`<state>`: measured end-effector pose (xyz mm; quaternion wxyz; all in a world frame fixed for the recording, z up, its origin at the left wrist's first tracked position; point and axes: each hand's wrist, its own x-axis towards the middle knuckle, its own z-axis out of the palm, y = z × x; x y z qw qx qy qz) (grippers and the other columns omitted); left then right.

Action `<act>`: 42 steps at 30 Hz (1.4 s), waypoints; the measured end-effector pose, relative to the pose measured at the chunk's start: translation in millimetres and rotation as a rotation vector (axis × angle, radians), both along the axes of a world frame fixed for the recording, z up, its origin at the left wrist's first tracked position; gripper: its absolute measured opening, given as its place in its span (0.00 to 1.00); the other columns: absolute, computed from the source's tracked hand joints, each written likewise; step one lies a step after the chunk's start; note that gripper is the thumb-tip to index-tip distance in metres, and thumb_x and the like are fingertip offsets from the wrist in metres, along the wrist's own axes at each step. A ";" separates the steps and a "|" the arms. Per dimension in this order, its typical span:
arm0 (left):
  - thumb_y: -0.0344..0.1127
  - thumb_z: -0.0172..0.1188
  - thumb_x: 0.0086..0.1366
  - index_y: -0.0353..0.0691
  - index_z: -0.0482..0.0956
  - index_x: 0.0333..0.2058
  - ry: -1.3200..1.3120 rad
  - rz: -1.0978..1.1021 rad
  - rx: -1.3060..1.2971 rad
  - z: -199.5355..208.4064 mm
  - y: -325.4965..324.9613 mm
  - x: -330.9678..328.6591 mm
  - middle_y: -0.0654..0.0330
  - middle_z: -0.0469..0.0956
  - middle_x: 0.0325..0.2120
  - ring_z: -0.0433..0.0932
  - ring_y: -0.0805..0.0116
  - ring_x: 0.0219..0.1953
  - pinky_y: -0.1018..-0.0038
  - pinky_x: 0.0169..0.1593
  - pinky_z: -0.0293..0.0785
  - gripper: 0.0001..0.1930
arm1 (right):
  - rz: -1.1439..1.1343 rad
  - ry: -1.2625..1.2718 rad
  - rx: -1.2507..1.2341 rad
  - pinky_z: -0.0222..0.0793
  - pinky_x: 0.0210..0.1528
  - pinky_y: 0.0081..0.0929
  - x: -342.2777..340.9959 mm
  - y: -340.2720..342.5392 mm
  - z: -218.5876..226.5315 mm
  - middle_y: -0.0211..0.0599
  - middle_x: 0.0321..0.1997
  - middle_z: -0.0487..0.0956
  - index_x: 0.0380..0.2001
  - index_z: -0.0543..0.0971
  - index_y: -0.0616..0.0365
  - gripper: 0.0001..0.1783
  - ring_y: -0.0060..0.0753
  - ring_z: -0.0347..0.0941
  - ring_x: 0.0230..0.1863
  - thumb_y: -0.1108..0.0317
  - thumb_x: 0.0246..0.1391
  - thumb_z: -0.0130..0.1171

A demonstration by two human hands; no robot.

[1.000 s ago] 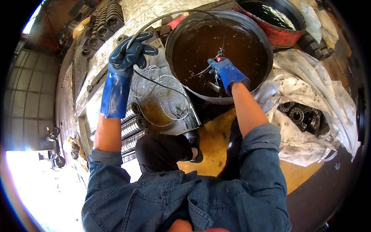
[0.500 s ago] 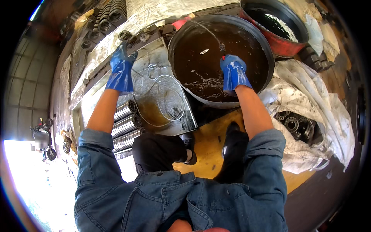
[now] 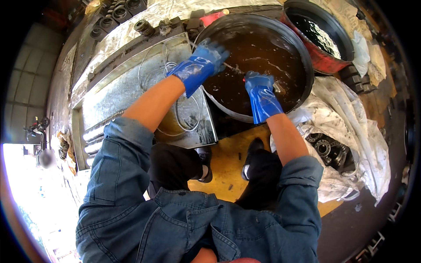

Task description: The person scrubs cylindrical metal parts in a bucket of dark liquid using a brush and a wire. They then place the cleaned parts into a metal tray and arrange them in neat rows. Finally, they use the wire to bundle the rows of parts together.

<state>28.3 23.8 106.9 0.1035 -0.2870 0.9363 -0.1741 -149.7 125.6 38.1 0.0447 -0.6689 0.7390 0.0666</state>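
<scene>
The fingers of the right hand [image 3: 259, 90], in a blue glove, are curled in tight around a small thing with a red bit [image 3: 244, 80]; the glove hides most of it. The fingers of the left hand [image 3: 205, 59], in a blue glove too, are blurry, so I cannot tell if they are apart or clamped on the gray rope [image 3: 232, 68]. The rope shows on both sides of the left hand and slants down to near the right hand, over the big round tub [image 3: 231, 115]. Brown, dirty water [image 3: 280, 50] is in the tub. Left of the tub is a flat metal tray [image 3: 125, 87] with loops of thin wire [image 3: 198, 115] on it. Past the tub, up on the right, stands a red drum [image 3: 300, 46] with dark liquid inside. Below the drum is a white sack [image 3: 351, 114], open, with dark metal rings [image 3: 324, 148] in it. Under the person's shoes is a yellow floor [image 3: 226, 168].
</scene>
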 end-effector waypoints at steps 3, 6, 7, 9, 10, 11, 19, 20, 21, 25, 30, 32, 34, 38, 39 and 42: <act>0.45 0.58 0.64 0.53 0.76 0.54 -0.296 0.262 0.508 -1.7 -3.2 -15.4 0.57 0.76 0.55 0.76 0.55 0.55 0.60 0.57 0.73 0.20 | 0.054 0.000 0.071 0.74 0.47 0.43 -4.7 6.2 -2.0 0.38 0.47 0.84 0.45 0.81 0.52 0.14 0.39 0.82 0.48 0.65 0.61 0.51; 0.43 0.55 0.65 0.53 0.78 0.52 -0.138 0.277 0.566 -35.2 5.7 -7.1 0.57 0.79 0.50 0.79 0.55 0.51 0.61 0.53 0.75 0.17 | 0.081 -0.068 0.069 0.75 0.49 0.41 -20.4 16.5 -8.7 0.36 0.48 0.83 0.45 0.81 0.50 0.14 0.40 0.82 0.48 0.61 0.61 0.52; 0.43 0.54 0.66 0.51 0.78 0.51 -0.121 0.315 0.591 -41.7 9.5 -5.5 0.56 0.80 0.49 0.79 0.55 0.51 0.60 0.53 0.75 0.16 | 0.065 -0.130 0.014 0.75 0.50 0.38 -29.6 22.6 -12.5 0.35 0.48 0.83 0.44 0.81 0.46 0.14 0.40 0.81 0.48 0.57 0.61 0.53; 0.40 0.53 0.65 0.50 0.79 0.49 -0.035 0.293 0.601 -57.8 17.7 7.5 0.56 0.81 0.47 0.79 0.54 0.50 0.59 0.51 0.75 0.15 | -0.066 -0.247 -0.031 0.75 0.51 0.36 -46.2 24.2 -14.2 0.32 0.48 0.83 0.44 0.82 0.39 0.17 0.43 0.81 0.46 0.47 0.59 0.55; 0.38 0.53 0.64 0.48 0.80 0.47 0.054 0.275 0.597 -65.0 20.7 14.8 0.56 0.81 0.46 0.80 0.53 0.49 0.58 0.49 0.76 0.14 | -0.091 -0.368 -0.306 0.77 0.48 0.35 -54.5 33.8 -8.2 0.36 0.40 0.85 0.46 0.82 0.44 0.17 0.41 0.82 0.40 0.52 0.56 0.62; 0.36 0.52 0.64 0.49 0.80 0.48 0.087 0.298 0.571 -72.3 23.6 19.7 0.55 0.81 0.46 0.80 0.53 0.49 0.59 0.50 0.76 0.14 | -0.188 -0.589 -0.372 0.77 0.46 0.34 -69.7 32.2 -17.8 0.38 0.40 0.85 0.45 0.83 0.44 0.15 0.40 0.82 0.39 0.52 0.58 0.61; 0.33 0.51 0.64 0.53 0.76 0.55 0.164 0.311 0.425 -93.7 34.3 30.6 0.54 0.81 0.48 0.80 0.54 0.49 0.60 0.54 0.76 0.20 | -0.616 -1.748 -0.484 0.74 0.20 0.18 -79.1 29.4 1.8 0.44 0.37 0.85 0.48 0.80 0.64 0.16 0.24 0.78 0.23 0.66 0.61 0.62; 0.32 0.51 0.64 0.53 0.76 0.55 0.206 0.304 0.459 -89.5 35.9 26.3 0.54 0.81 0.48 0.80 0.54 0.49 0.60 0.54 0.76 0.20 | -0.630 -1.718 -0.493 0.69 0.20 0.15 -79.1 28.9 -7.0 0.46 0.39 0.85 0.48 0.81 0.63 0.19 0.20 0.77 0.23 0.59 0.61 0.61; 0.32 0.51 0.63 0.53 0.76 0.54 0.243 0.309 0.490 -89.6 36.4 28.7 0.54 0.81 0.48 0.80 0.55 0.49 0.60 0.54 0.76 0.20 | -0.603 -1.785 -0.475 0.69 0.20 0.15 -71.3 28.6 -7.0 0.46 0.39 0.85 0.48 0.80 0.63 0.19 0.20 0.77 0.23 0.59 0.61 0.61; 0.31 0.51 0.63 0.54 0.77 0.54 0.352 0.261 0.446 -98.7 38.4 37.2 0.54 0.81 0.46 0.80 0.55 0.48 0.62 0.53 0.77 0.20 | -0.652 -1.783 -0.374 0.71 0.21 0.18 -56.8 23.0 -19.7 0.45 0.38 0.85 0.48 0.81 0.59 0.16 0.22 0.78 0.25 0.61 0.62 0.60; 0.29 0.52 0.62 0.54 0.79 0.52 0.441 0.242 0.451 -102.7 41.5 40.2 0.55 0.82 0.44 0.82 0.53 0.44 0.63 0.49 0.80 0.20 | -0.703 -1.657 -0.417 0.72 0.22 0.18 -61.0 22.7 -26.5 0.44 0.37 0.85 0.47 0.81 0.60 0.16 0.24 0.78 0.25 0.62 0.62 0.61; 0.30 0.55 0.62 0.54 0.79 0.51 0.481 0.220 0.457 -104.0 40.1 43.0 0.54 0.82 0.43 0.82 0.53 0.44 0.63 0.49 0.80 0.19 | -0.533 -1.903 -0.541 0.72 0.23 0.18 -59.1 20.3 -16.3 0.43 0.37 0.85 0.47 0.82 0.61 0.16 0.25 0.79 0.26 0.62 0.61 0.61; 0.33 0.57 0.64 0.54 0.79 0.51 0.491 0.195 0.443 -99.2 40.2 39.7 0.53 0.83 0.42 0.82 0.53 0.43 0.63 0.48 0.80 0.16 | -0.531 -1.799 -0.472 0.72 0.24 0.18 -53.8 14.6 -12.5 0.41 0.36 0.85 0.46 0.82 0.62 0.16 0.24 0.79 0.27 0.62 0.61 0.61; 0.36 0.58 0.66 0.54 0.80 0.51 0.559 0.095 0.393 -107.1 38.3 41.3 0.53 0.83 0.40 0.82 0.53 0.42 0.62 0.45 0.80 0.15 | -0.633 -1.722 -0.379 0.77 0.25 0.19 -43.9 16.4 -25.1 0.38 0.37 0.85 0.44 0.82 0.61 0.13 0.23 0.80 0.30 0.66 0.58 0.64; 0.35 0.56 0.65 0.54 0.80 0.51 0.563 0.145 0.411 -107.6 39.6 43.1 0.54 0.83 0.42 0.82 0.54 0.43 0.62 0.47 0.79 0.16 | -0.655 -1.724 -0.408 0.77 0.25 0.20 -43.6 16.8 -26.8 0.38 0.37 0.85 0.45 0.82 0.61 0.13 0.24 0.80 0.30 0.66 0.59 0.63; 0.34 0.55 0.64 0.54 0.80 0.50 0.543 0.194 0.437 -105.9 38.9 41.5 0.54 0.83 0.42 0.82 0.54 0.44 0.62 0.48 0.79 0.16 | -0.734 -1.708 -0.364 0.78 0.27 0.21 -54.8 19.6 -19.4 0.40 0.37 0.85 0.45 0.82 0.61 0.13 0.25 0.81 0.29 0.66 0.59 0.63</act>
